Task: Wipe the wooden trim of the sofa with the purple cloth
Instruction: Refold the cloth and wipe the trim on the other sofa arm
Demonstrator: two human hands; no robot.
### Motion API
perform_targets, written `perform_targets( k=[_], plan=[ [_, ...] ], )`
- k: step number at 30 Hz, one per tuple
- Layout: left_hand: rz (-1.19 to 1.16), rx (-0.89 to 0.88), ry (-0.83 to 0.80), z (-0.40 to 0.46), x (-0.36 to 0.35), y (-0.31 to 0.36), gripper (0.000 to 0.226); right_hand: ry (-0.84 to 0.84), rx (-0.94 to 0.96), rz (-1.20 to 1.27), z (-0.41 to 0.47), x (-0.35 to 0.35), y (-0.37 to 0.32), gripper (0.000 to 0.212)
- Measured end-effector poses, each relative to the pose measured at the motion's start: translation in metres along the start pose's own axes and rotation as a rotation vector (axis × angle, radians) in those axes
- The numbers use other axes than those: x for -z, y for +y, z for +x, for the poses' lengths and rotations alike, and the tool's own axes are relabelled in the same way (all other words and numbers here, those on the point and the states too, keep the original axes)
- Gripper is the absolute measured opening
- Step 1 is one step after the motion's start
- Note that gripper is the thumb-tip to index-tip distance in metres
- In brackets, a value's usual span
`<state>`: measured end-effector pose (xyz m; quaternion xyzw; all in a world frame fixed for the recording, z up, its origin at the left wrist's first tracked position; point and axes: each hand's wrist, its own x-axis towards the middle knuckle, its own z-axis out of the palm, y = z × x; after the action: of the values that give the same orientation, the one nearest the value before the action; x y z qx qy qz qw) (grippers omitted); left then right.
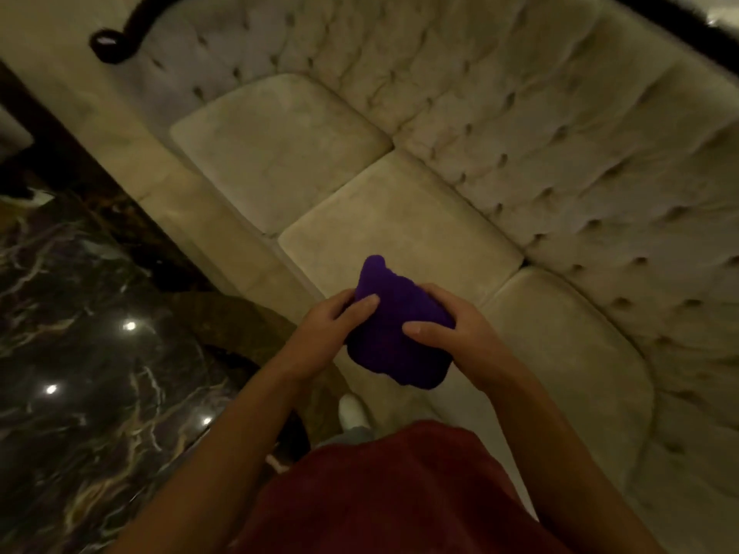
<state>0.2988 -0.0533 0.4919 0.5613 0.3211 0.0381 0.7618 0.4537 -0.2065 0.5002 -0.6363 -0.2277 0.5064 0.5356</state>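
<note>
A bunched purple cloth (394,333) is held in front of me above the sofa's seat. My left hand (332,325) grips its left side, thumb on top. My right hand (456,329) grips its right side. The cream tufted sofa (520,153) fills the upper and right part of the view, with three seat cushions. Its dark wooden trim (120,38) curls at the top of the left arm and runs along the top of the backrest, showing again as the trim's far end (680,14) at the upper right. Both hands are well away from the trim.
A dark, glossy marble floor (80,353) with light reflections lies to the left. A dark band (100,173) runs along the sofa's base. My red shirt (400,493) and one white shoe (352,411) show below the hands.
</note>
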Motion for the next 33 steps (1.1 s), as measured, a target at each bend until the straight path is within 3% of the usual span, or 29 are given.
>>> perform_targets(
  k=[3, 9, 16, 19, 24, 29, 33],
  plan=[
    [-0.053, -0.071, 0.105, 0.003, 0.043, 0.006, 0.026, -0.041, 0.005, 0.021, 0.039, -0.021, -0.010, 0.056],
    [-0.124, -0.123, 0.365, 0.030, 0.119, 0.012, 0.040, -0.066, -0.020, -0.124, 0.132, -0.064, -0.025, 0.054],
    [-0.137, -0.128, 0.363, 0.117, 0.225, 0.047, 0.040, -0.019, -0.012, -0.202, 0.271, -0.100, -0.042, 0.055],
    [-0.169, -0.106, 0.350, 0.159, 0.273, 0.073, 0.040, -0.004, -0.041, -0.307, 0.334, -0.121, -0.061, 0.073],
    [-0.137, -0.104, 0.425, 0.211, 0.361, 0.122, 0.032, 0.100, 0.099, -0.530, 0.423, -0.162, -0.111, 0.087],
    [-0.165, -0.099, 0.493, 0.254, 0.438, 0.159, 0.027, -0.108, 0.289, -0.707, 0.505, -0.217, -0.166, 0.103],
    [-0.147, -0.073, 0.508, 0.296, 0.499, 0.189, 0.022, -0.159, 0.443, -0.971, 0.573, -0.270, -0.191, 0.102]
  ],
)
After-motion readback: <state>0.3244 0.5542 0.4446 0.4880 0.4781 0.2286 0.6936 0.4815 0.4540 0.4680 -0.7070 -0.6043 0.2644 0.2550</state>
